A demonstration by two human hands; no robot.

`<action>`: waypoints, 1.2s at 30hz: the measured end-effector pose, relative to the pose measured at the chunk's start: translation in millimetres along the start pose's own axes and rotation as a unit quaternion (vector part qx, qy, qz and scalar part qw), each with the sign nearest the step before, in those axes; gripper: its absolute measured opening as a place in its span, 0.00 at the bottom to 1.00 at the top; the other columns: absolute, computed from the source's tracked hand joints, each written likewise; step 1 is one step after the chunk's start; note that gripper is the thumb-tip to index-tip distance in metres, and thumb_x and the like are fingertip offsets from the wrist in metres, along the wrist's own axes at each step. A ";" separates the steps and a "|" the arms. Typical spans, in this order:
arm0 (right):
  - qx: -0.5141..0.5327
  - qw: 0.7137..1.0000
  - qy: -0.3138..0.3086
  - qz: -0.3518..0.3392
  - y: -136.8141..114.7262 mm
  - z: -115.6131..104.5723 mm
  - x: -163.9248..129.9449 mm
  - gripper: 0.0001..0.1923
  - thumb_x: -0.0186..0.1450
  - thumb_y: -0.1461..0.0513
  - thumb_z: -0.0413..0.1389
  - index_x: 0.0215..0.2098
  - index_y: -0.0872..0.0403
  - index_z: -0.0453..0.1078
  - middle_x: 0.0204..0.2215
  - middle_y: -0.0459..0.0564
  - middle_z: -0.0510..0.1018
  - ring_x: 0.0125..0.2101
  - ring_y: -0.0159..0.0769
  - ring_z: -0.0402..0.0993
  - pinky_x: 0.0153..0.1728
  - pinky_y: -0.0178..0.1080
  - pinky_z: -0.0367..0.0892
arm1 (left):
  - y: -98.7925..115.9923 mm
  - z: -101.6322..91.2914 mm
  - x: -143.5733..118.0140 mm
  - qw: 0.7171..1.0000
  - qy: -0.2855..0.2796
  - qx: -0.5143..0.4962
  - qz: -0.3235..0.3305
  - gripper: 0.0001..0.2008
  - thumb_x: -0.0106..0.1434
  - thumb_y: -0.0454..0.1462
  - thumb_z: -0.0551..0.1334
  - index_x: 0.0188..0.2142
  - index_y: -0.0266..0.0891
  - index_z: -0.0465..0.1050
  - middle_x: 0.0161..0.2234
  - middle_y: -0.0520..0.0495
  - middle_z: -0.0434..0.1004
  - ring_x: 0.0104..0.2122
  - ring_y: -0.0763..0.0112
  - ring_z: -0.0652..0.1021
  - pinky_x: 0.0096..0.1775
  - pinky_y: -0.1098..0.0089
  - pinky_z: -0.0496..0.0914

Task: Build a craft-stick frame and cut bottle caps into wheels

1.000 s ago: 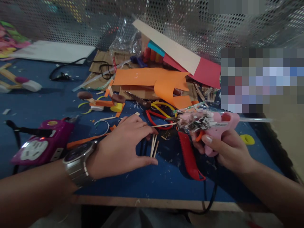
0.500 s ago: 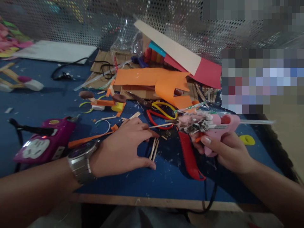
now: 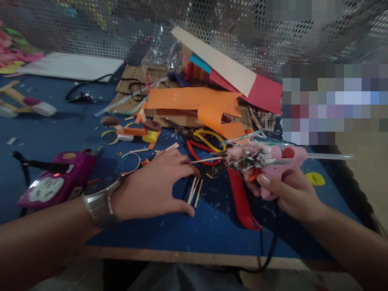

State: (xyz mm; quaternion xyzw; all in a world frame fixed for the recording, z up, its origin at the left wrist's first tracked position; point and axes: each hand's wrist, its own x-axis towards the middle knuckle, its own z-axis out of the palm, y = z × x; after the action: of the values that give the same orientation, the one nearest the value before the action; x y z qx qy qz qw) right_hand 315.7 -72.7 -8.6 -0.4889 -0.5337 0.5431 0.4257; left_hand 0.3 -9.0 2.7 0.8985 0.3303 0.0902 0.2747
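Note:
My left hand [image 3: 151,186], wearing a metal wristwatch [image 3: 103,198], is low over the table. Its thumb and fingertips close on the two ends of a pair of thin wooden sticks [image 3: 192,190]. Just right of them lies a single similar stick [image 3: 198,193], apart from the fingers. My right hand [image 3: 291,194] is wrapped round the handle of a pink hot glue gun [image 3: 273,157], its nozzle pointing left. White scraps cover the barrel, and a clear glue stick [image 3: 329,156] protrudes from the back. Another thin stick [image 3: 207,160] lies near the nozzle, across the scissors [image 3: 209,141].
A red cutter [image 3: 242,200] lies below the glue gun. At left stands a purple power strip [image 3: 60,178]. Orange paper [image 3: 194,99], cardboard [image 3: 127,81] and a small orange-and-brown model [image 3: 133,131] lie farther back. A black cord [image 3: 274,246] hangs over the front edge.
My left hand has shifted slightly left, and two sticks have moved with it, parting from the third. My right hand and the glue gun have barely moved.

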 end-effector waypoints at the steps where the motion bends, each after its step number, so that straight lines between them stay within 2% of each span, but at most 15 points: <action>1: 0.004 1.000 0.000 0.002 1.1 -0.9 -0.7 0.19 0.68 0.45 0.71 0.34 0.52 0.82 0.23 0.49 0.77 0.22 0.34 0.70 0.20 0.35 0.63 | 0.5 0.8 0.6 1.000 0.004 0.000 0.000 0.34 0.51 0.58 0.83 0.52 0.46 0.84 0.52 0.43 0.84 0.57 0.43 0.79 0.71 0.37 0.61; 3: 0.013 1.000 -0.003 0.014 3.4 -2.5 -1.8 0.20 0.67 0.44 0.71 0.36 0.52 0.82 0.25 0.49 0.77 0.24 0.35 0.70 0.21 0.36 0.63 | 3.1 3.7 2.0 1.000 0.013 0.004 -0.006 0.34 0.50 0.59 0.83 0.50 0.43 0.84 0.51 0.42 0.84 0.56 0.42 0.79 0.67 0.39 0.67; 6: 0.023 0.999 -0.005 0.042 6.1 -3.3 -2.1 0.21 0.67 0.43 0.71 0.36 0.53 0.81 0.25 0.50 0.77 0.25 0.36 0.71 0.22 0.36 0.64 | 8.3 9.1 3.5 1.000 0.022 0.012 -0.014 0.36 0.52 0.58 0.83 0.53 0.42 0.83 0.54 0.38 0.84 0.57 0.40 0.78 0.62 0.41 0.70; 11: 0.024 0.999 0.011 0.044 7.2 -2.4 -0.2 0.23 0.64 0.42 0.73 0.34 0.53 0.81 0.25 0.50 0.78 0.24 0.36 0.72 0.24 0.37 0.68 | 10.4 9.6 2.0 1.000 0.009 0.009 -0.009 0.38 0.52 0.58 0.82 0.57 0.44 0.83 0.57 0.37 0.83 0.60 0.38 0.77 0.63 0.41 0.69; 19: 0.007 0.998 0.008 0.056 5.9 -2.7 -1.0 0.25 0.64 0.40 0.72 0.32 0.53 0.82 0.23 0.50 0.77 0.24 0.37 0.71 0.22 0.37 0.66 | 9.5 -1.5 -1.9 0.999 -0.026 0.042 -0.002 0.39 0.56 0.57 0.81 0.63 0.47 0.80 0.57 0.39 0.82 0.58 0.42 0.77 0.61 0.44 0.69; 24: 0.000 0.998 0.005 0.063 4.0 -1.4 -0.3 0.27 0.62 0.38 0.72 0.32 0.53 0.82 0.23 0.50 0.75 0.23 0.36 0.68 0.18 0.36 0.61 | 6.3 -4.1 -5.7 0.999 -0.030 0.037 0.008 0.44 0.55 0.57 0.81 0.66 0.46 0.76 0.60 0.38 0.80 0.62 0.39 0.75 0.68 0.41 0.65; 30: 0.005 0.999 0.003 0.032 0.1 1.4 1.0 0.24 0.64 0.40 0.72 0.31 0.51 0.81 0.21 0.47 0.73 0.21 0.34 0.65 0.16 0.36 0.60 | 6.4 -5.3 -7.6 0.999 -0.028 0.017 0.008 0.36 0.59 0.51 0.80 0.63 0.45 0.76 0.58 0.39 0.81 0.61 0.40 0.79 0.74 0.36 0.54; 34: -0.005 1.000 0.006 0.021 -2.5 2.9 1.5 0.25 0.64 0.40 0.72 0.29 0.52 0.79 0.22 0.47 0.73 0.21 0.34 0.67 0.17 0.36 0.61 | 6.2 -5.3 -7.3 1.000 -0.022 0.019 0.008 0.28 0.61 0.50 0.79 0.58 0.46 0.80 0.57 0.40 0.81 0.60 0.40 0.78 0.69 0.36 0.63; 36: -0.009 1.000 0.015 0.023 -2.0 2.8 1.0 0.28 0.64 0.39 0.72 0.25 0.52 0.76 0.22 0.48 0.73 0.22 0.34 0.67 0.17 0.36 0.61 | 5.8 -5.1 -6.2 1.000 -0.018 0.015 0.004 0.26 0.61 0.50 0.79 0.56 0.47 0.81 0.57 0.40 0.81 0.60 0.40 0.78 0.68 0.37 0.65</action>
State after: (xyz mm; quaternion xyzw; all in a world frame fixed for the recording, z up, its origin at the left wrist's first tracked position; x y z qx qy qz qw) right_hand 312.7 -72.1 -6.8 -0.5132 -0.5207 0.5405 0.4163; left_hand -3.1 -14.4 10.2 0.9052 0.3231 0.0702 0.2670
